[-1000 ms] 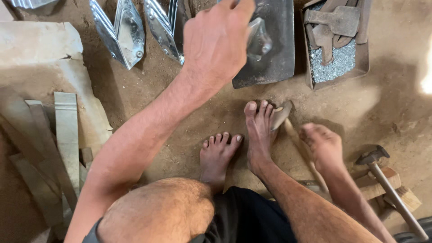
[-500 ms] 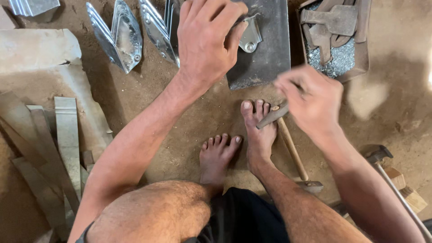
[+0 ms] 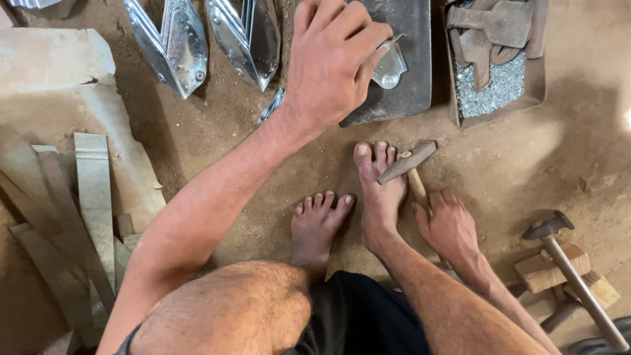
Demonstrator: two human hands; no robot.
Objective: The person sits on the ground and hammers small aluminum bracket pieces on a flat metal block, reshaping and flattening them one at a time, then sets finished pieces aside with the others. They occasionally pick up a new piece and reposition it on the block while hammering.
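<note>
My left hand (image 3: pixel 332 62) reaches forward and pinches a small shiny metal piece (image 3: pixel 391 67) with thumb and fingertips, holding it down on a dark flat metal plate (image 3: pixel 411 85) that lies on the dirt floor. My right hand (image 3: pixel 448 227) is low beside my right foot (image 3: pixel 378 190), its fingers curled over the wooden handle of a hammer (image 3: pixel 409 163). The hammer's head rests on the ground just past my toes. The part of the handle under my hand is hidden.
A tray (image 3: pixel 536 79) of small metal bits and heavy tool heads sits at the back right. Folded shiny sheet-metal pieces (image 3: pixel 177 49) lie at the back left, and metal strips (image 3: pixel 95 197) at the left. A second hammer (image 3: pixel 572 269) rests on wooden blocks at the right.
My right hand rose to the plate beside my left hand, then dropped back to the hammer handle by my foot. My left hand stayed on the plate, holding the metal piece.
</note>
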